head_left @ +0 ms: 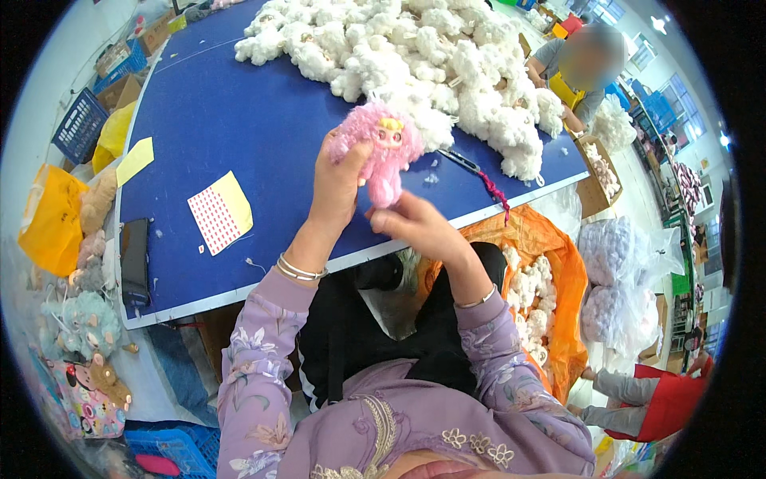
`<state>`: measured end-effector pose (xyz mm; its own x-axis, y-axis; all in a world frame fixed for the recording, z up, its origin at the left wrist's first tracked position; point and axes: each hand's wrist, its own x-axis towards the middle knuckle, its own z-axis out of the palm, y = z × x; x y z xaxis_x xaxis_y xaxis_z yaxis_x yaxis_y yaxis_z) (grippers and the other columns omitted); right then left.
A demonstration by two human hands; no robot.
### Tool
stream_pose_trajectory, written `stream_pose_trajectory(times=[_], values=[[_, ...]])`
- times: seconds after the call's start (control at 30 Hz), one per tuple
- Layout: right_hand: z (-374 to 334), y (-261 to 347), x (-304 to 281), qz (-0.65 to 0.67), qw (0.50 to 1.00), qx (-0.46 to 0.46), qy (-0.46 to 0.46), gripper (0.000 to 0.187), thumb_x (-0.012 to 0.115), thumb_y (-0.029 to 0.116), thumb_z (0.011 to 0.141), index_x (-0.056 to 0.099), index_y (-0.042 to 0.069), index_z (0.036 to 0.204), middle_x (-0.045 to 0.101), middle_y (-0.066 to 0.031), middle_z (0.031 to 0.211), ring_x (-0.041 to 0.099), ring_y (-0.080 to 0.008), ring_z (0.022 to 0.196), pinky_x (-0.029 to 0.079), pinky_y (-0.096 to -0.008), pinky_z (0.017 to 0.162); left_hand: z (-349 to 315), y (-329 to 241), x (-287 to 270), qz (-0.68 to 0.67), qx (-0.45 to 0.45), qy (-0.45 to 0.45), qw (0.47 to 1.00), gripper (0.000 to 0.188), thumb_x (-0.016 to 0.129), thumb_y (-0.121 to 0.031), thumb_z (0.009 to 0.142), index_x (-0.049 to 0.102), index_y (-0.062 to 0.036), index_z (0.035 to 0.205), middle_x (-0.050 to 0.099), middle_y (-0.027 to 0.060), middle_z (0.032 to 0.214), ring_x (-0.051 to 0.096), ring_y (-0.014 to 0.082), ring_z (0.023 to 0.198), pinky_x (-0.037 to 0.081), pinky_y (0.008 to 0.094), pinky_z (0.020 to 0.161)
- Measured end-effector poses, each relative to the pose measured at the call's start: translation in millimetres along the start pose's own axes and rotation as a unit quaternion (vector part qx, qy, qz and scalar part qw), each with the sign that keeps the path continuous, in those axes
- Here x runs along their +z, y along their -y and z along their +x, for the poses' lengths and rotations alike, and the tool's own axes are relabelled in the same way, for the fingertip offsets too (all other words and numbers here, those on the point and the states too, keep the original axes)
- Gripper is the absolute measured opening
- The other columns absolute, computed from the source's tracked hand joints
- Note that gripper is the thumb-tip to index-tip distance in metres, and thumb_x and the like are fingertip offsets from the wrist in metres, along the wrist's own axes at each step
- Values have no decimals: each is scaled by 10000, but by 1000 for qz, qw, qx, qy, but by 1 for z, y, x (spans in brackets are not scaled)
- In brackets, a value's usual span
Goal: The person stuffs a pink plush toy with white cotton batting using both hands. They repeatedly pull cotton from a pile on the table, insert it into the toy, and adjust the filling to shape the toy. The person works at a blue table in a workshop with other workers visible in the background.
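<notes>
The left hand (335, 182) held a fuzzy pink doll (386, 160) above the blue table (271, 148). The right hand (416, 230) was bent by the doll's bottom end; I couldn't tell if it gripped it. A big heap of white fluffy toys (391, 68) sat behind, covering the table's far part. A spotted paper (217, 215) lay to the left.

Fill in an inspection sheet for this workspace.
Surface: blue tabletop with a pale edge.
Job's things: pink plush doll; pile of white fluffy pieces at the far side.
Clutter: red-marked sheet, black object, dark tool with pink cord.
Hands: left hand grips the doll; right hand by its feet, contact unclear.
Cables: nothing seen.
Surroundings: orange bag at right; another person beyond the table's right side.
</notes>
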<state>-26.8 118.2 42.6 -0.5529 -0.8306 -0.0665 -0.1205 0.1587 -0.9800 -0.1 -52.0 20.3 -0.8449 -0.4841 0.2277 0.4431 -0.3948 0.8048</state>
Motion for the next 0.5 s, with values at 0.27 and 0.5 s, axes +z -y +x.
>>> stream_pose_trajectory(times=[0.27, 0.5], values=[[14, 23, -18, 233, 958, -94, -138, 654, 652, 276, 919, 335, 17, 1428, 503, -156, 1320, 613, -206, 1045, 534, -322, 815, -20, -8, 25, 492, 320, 76, 806, 625, 752, -12, 706, 470, -30, 1263, 509, 152, 1204, 499, 334, 1116, 440, 419, 957], [9, 14, -30, 248, 939, -129, -199, 472, 647, 110, 907, 443, -2, 1318, 592, -73, 1180, 592, -139, 1043, 490, -279, 886, -27, -38, 32, 365, 284, 148, 875, 268, 619, 45, 806, 606, -16, 1067, 588, 110, 1068, 602, 140, 767, 486, 245, 602]])
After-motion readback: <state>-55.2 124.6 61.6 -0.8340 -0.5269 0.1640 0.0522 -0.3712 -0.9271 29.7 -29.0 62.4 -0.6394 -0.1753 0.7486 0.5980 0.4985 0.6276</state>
